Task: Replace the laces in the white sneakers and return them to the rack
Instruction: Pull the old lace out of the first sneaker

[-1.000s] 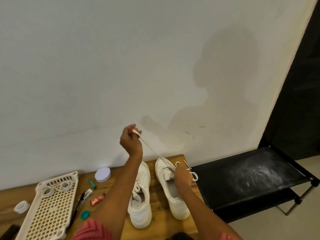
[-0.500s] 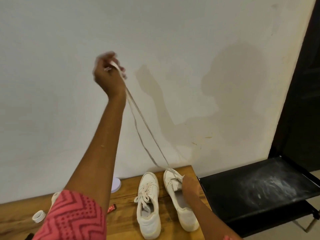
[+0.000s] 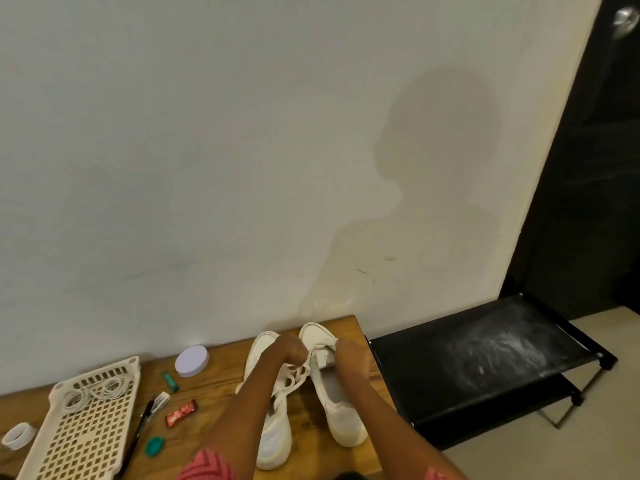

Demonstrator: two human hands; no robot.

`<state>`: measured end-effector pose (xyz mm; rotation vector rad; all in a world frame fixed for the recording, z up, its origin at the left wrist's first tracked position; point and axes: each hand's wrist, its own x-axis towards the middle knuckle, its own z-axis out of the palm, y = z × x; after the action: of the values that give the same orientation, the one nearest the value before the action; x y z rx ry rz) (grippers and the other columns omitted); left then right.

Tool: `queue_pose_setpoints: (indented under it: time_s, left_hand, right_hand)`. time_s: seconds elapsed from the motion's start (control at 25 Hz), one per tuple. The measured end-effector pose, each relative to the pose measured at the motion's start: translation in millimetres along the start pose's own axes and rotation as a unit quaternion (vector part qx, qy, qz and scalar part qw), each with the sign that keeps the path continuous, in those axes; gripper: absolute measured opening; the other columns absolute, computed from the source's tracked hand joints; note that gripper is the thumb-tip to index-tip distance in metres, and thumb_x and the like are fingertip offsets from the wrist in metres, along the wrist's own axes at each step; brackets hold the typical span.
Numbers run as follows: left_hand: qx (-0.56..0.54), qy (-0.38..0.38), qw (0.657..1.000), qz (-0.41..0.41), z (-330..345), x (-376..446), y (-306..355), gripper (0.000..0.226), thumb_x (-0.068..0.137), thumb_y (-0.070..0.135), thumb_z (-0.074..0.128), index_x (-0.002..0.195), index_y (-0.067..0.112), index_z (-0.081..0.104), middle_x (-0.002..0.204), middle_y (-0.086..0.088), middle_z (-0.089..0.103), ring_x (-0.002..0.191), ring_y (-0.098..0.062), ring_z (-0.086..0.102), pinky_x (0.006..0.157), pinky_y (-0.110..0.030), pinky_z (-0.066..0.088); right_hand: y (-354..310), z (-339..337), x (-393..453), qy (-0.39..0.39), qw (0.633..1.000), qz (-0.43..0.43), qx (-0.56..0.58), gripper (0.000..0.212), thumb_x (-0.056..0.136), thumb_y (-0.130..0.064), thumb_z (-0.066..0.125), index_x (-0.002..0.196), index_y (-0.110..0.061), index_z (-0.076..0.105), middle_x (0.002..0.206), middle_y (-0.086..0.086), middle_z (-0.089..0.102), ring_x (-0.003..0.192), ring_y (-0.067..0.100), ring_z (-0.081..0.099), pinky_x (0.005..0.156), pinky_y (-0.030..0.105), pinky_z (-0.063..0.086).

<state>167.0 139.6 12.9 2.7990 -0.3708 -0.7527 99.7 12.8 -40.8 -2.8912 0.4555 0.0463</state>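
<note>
Two white sneakers stand side by side on the wooden table (image 3: 214, 389), toes toward the wall. The left sneaker (image 3: 273, 434) still carries a tied lace. My left hand (image 3: 289, 349) is curled over the lace (image 3: 294, 374) at the front of the right sneaker (image 3: 343, 410). My right hand (image 3: 351, 356) grips that shoe's tongue and eyelet area. A coiled spare lace (image 3: 93, 393) lies in the cream perforated tray (image 3: 86, 441) at the left. The black shoe rack (image 3: 478, 362) stands to the right of the table.
Between tray and shoes lie a white round lid (image 3: 191, 361), a green tube (image 3: 170, 381), a red wrapper (image 3: 180, 413), a black pen (image 3: 138, 433) and a teal cap (image 3: 154, 446). A tape roll (image 3: 18, 435) sits far left. A dark door (image 3: 595, 168) is right.
My left hand, raised high pulling the lace taut half a second ago, has come down to the right sneaker's front. The right hand stays at the shoe.
</note>
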Motion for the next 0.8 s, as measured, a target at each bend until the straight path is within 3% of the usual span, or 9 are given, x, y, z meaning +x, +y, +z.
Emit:
queue_pose_setpoints:
  time_s: [0.12, 0.2, 0.32, 0.48, 0.64, 0.8]
  left_hand:
    - [-0.012, 0.15, 0.988, 0.03, 20.8, 10.2, 16.3, 0.022, 0.087, 0.022, 0.055, 0.107, 0.022, 0.065, 0.12, 0.001, 0.063, 0.114, -0.021, 0.056, 0.098, -0.031, 0.042]
    - [0.027, 0.2, 0.978, 0.046, 29.8, 22.7, 20.6, 0.015, 0.092, 0.021, 0.051, 0.095, 0.026, 0.065, 0.118, -0.002, 0.064, 0.112, -0.022, 0.057, 0.091, -0.028, 0.042]
    - [0.07, 0.189, 0.978, 0.047, 32.2, 33.3, 26.8, 0.013, 0.089, 0.023, 0.058, 0.098, 0.021, 0.067, 0.114, -0.003, 0.066, 0.108, -0.022, 0.06, 0.086, -0.028, 0.045]
    - [0.138, 0.146, 0.979, -0.029, 25.5, 35.6, 39.5, 0.024, 0.087, 0.019, 0.061, 0.111, 0.015, 0.064, 0.114, -0.002, 0.066, 0.107, -0.018, 0.063, 0.084, -0.025, 0.049]
    - [0.196, 0.177, 0.964, -0.035, 32.0, 37.9, 46.3, 0.023, 0.092, 0.013, 0.053, 0.113, 0.018, 0.06, 0.115, 0.001, 0.064, 0.109, -0.016, 0.062, 0.085, -0.024, 0.046]
    - [0.265, 0.232, 0.936, 0.014, 35.7, 31.1, 53.9, 0.022, 0.091, 0.011, 0.051, 0.109, 0.019, 0.06, 0.112, 0.003, 0.064, 0.106, -0.015, 0.061, 0.085, -0.024, 0.044]
  right_hand:
    - [-0.1, 4.3, 2.3, 0.005, 1.0, -0.003, 0.0, 0.028, 0.1, -0.014, 0.042, 0.127, -0.009, 0.043, 0.124, 0.011, 0.054, 0.11, 0.019, 0.056, 0.085, 0.025, 0.047]
    - [0.3, 7.5, 5.1, 0.002, 1.0, -0.012, 0.0, 0.028, 0.1, -0.014, 0.041, 0.128, -0.009, 0.042, 0.126, 0.012, 0.053, 0.112, 0.021, 0.055, 0.089, 0.026, 0.048]
    - [0.7, 9.4, 8.6, -0.001, 1.0, -0.02, -0.002, 0.028, 0.1, -0.015, 0.041, 0.127, -0.008, 0.042, 0.125, 0.013, 0.053, 0.112, 0.022, 0.055, 0.089, 0.027, 0.049]
    - [0.2, 13.8, 9.2, -0.003, 1.0, -0.018, 0.0, 0.028, 0.1, -0.016, 0.04, 0.126, -0.007, 0.042, 0.124, 0.015, 0.053, 0.11, 0.023, 0.055, 0.089, 0.028, 0.05]
    - [0.1, 14.5, 11.6, -0.008, 1.0, -0.016, 0.003, 0.031, 0.101, -0.019, 0.04, 0.13, -0.008, 0.04, 0.126, 0.015, 0.052, 0.113, 0.024, 0.054, 0.09, 0.028, 0.049]
    - [-2.7, 11.7, 7.4, -0.013, 1.0, -0.011, 0.005, 0.038, 0.098, -0.022, 0.047, 0.132, -0.007, 0.038, 0.128, 0.015, 0.05, 0.116, 0.025, 0.052, 0.094, 0.03, 0.048]
